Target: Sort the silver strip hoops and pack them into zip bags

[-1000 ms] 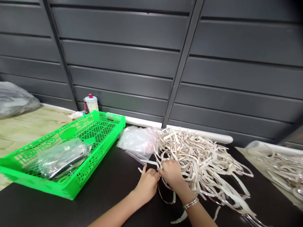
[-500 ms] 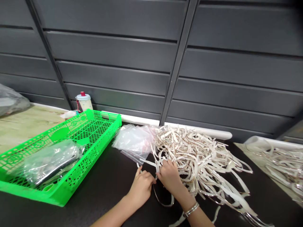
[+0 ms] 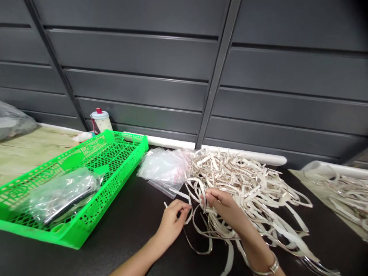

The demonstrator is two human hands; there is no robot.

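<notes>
A tangled pile of thin curved strips [image 3: 244,180], white with silvery-brown edges, lies on the dark tabletop [image 3: 126,237]. At its near left side, my left hand [image 3: 172,218] has thumb and fingers closed on a white strip [image 3: 186,196], one end of which pokes out past the hand. My right hand [image 3: 221,203], with a metal bracelet at the wrist, pinches another looped strip at the left edge of the pile. Just beyond my left hand rests a stack of clear plastic bags [image 3: 163,166] with pinkish edges.
On the left stands a green mesh crate [image 3: 115,184] holding a clear bag [image 3: 63,195] with dark items inside. Behind the crate is a cup [image 3: 102,120] with a red-topped lid. More strips [image 3: 345,199] lie at the far right. Grey panelling [image 3: 138,53] rises behind.
My right hand has moved right, away from my left hand, and its wrist has turned. The strip it pinches now stands up in a loop. My left hand stays nearly in place.
</notes>
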